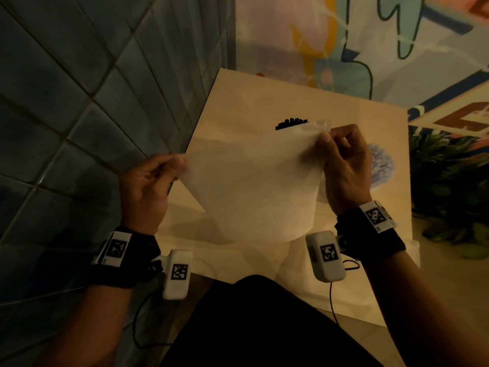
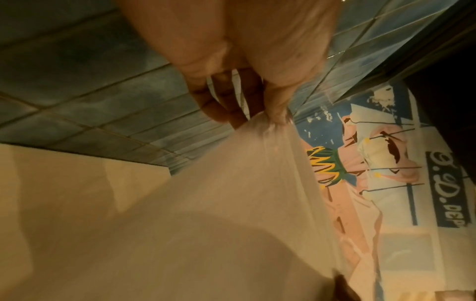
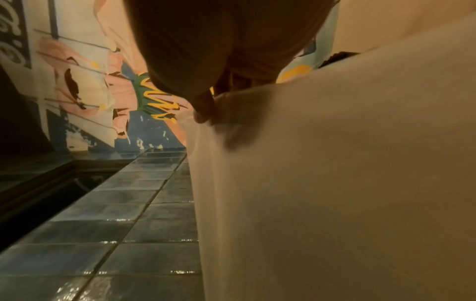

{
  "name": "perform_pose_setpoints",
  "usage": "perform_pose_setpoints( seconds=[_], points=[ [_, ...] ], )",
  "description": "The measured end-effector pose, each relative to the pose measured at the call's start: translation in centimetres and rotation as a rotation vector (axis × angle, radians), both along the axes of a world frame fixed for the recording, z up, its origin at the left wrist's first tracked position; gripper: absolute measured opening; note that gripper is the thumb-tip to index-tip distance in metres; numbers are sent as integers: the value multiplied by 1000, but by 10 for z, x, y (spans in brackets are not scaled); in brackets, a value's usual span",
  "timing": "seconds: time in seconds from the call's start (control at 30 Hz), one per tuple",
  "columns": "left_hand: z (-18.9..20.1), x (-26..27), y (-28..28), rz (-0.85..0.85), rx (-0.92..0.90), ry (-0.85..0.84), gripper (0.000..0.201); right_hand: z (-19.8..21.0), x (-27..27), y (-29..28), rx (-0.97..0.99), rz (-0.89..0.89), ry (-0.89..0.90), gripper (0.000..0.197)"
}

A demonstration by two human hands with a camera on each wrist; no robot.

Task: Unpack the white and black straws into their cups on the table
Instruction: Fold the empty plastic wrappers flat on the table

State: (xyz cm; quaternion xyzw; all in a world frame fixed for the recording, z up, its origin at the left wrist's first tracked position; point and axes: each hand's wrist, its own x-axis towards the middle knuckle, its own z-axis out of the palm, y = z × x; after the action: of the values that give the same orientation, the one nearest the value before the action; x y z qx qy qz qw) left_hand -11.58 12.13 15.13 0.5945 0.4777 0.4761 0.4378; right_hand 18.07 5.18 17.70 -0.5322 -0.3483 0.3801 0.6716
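Note:
A thin translucent white plastic bag (image 1: 254, 181) hangs stretched between both hands above the beige table (image 1: 264, 99). My left hand (image 1: 177, 165) pinches its upper left corner; the left wrist view shows the left hand (image 2: 270, 119) bunching the bag (image 2: 206, 203) between thumb and fingers. My right hand (image 1: 328, 133) pinches the upper right corner, with the right hand (image 3: 206, 116) pressed on the bag (image 3: 335, 183) in the right wrist view. Black straw ends (image 1: 291, 123) stick up just behind the bag's top edge; whatever holds them is hidden.
A pale blue-white cluster (image 1: 382, 165) sits on the table behind my right hand, too blurred to identify. Green plants (image 1: 449, 181) stand right of the table. A grey-blue tiled wall (image 1: 79, 102) runs along the left, and a painted mural (image 1: 344, 35) is behind.

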Motion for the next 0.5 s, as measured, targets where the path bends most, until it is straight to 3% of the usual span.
perform_pose_setpoints(
  seconds=[0.07,0.13,0.27,0.4,0.5],
  points=[
    [5,8,2,16,-44,-136,12,1,-3,1,5,17,27,10],
    [6,20,3,-82,-117,-222,20,3,-5,4,0,-1,68,8],
    [3,42,-4,-120,-210,-216,23,5,1,4,-40,-1,69,7],
    [12,38,3,-41,-209,-234,21,-2,12,0,-176,137,-211,25],
    [15,34,10,1,-187,-209,18,-4,10,-2,-178,191,-127,10]
  ],
)
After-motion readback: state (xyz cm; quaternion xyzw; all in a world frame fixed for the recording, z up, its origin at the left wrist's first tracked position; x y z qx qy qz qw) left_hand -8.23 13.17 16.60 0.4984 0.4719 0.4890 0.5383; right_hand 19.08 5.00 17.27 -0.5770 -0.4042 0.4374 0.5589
